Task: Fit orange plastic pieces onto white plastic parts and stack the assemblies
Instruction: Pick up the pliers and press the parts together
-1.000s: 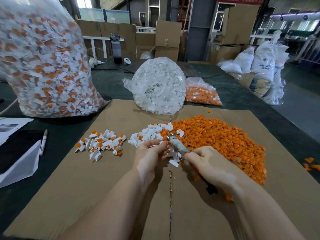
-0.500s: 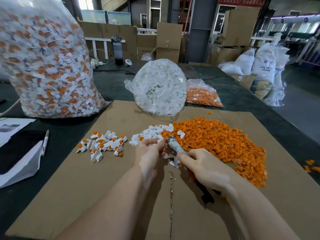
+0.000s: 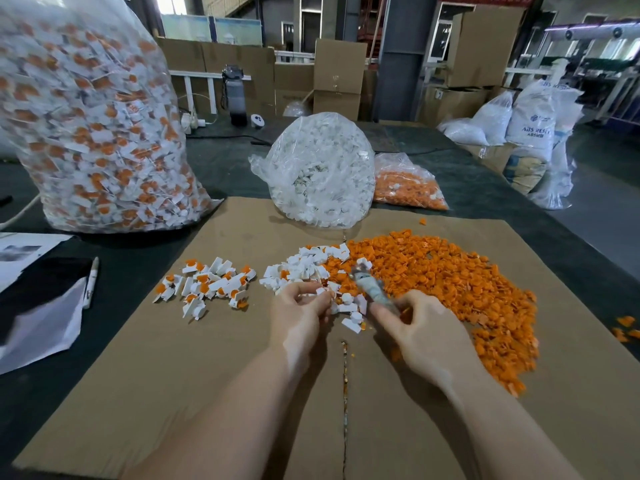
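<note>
A wide heap of loose orange pieces (image 3: 450, 275) covers the right half of the cardboard sheet (image 3: 173, 375). A smaller pile of white parts (image 3: 304, 265) lies at the heap's left edge. Finished white-and-orange assemblies (image 3: 207, 285) lie scattered further left. My left hand (image 3: 298, 317) pinches a small white part at its fingertips. My right hand (image 3: 412, 327) grips a short grey tool (image 3: 370, 289) that points up and away toward the pile. A few white parts (image 3: 349, 306) lie between the two hands.
A large clear bag of finished assemblies (image 3: 93, 126) stands at the back left. A bag of white parts (image 3: 322, 171) and a bag of orange pieces (image 3: 405, 185) sit behind the cardboard. A marker (image 3: 90, 282) and papers (image 3: 31, 306) lie left. Stray orange pieces (image 3: 627, 327) lie at the right edge.
The right hand with the tool has shifted slightly right and up toward the orange heap. The left hand stays at the white parts, fingers still pinched.
</note>
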The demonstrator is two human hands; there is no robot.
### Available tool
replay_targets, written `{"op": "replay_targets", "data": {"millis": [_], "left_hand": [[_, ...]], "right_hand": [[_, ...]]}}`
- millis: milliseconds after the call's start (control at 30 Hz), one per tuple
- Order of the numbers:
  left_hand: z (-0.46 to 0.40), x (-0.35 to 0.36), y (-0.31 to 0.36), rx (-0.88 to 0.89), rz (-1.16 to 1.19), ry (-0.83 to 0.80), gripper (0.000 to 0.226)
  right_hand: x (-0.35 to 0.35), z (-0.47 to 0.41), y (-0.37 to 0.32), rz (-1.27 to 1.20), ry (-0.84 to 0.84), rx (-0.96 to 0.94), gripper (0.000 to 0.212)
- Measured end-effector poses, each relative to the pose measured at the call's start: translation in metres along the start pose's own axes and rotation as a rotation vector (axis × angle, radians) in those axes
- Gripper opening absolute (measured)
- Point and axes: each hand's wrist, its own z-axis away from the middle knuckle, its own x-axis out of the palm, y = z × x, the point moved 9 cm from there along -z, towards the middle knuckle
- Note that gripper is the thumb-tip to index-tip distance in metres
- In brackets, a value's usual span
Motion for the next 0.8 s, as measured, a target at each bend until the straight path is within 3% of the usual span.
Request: {"op": "replay_targets", "data": {"millis": [167, 400, 600, 700, 800], "left_hand": [[0.008, 0.006, 0.011, 0.25, -0.4, -0.065, 0.018], [0.011, 0.014, 0.013, 0.355, -0.558, -0.134, 0.024], [0.012, 0.016, 0.011, 0.322, -0.513, -0.193, 0.025], [0.016, 0.013, 0.006, 0.248, -0.425, -0.255, 0.03], [0.022, 0.016, 0.005, 0.296, -0.513, -0.31, 0.039]], "right_hand": [[-0.006, -0.01, 0.017, 0.37, 0.149, -0.024, 0.048], [0.0, -0.009, 0.017, 0.561, 0.191, -0.04, 0.056], [0.017, 0.021, -0.043, -0.003, 0.297, -0.457, 0.019], [0.022, 0.025, -0.045, -0.105, 0.3, -0.455, 0.01], [0.02, 0.027, -0.042, -0.148, 0.321, -0.454, 0.009]]}}
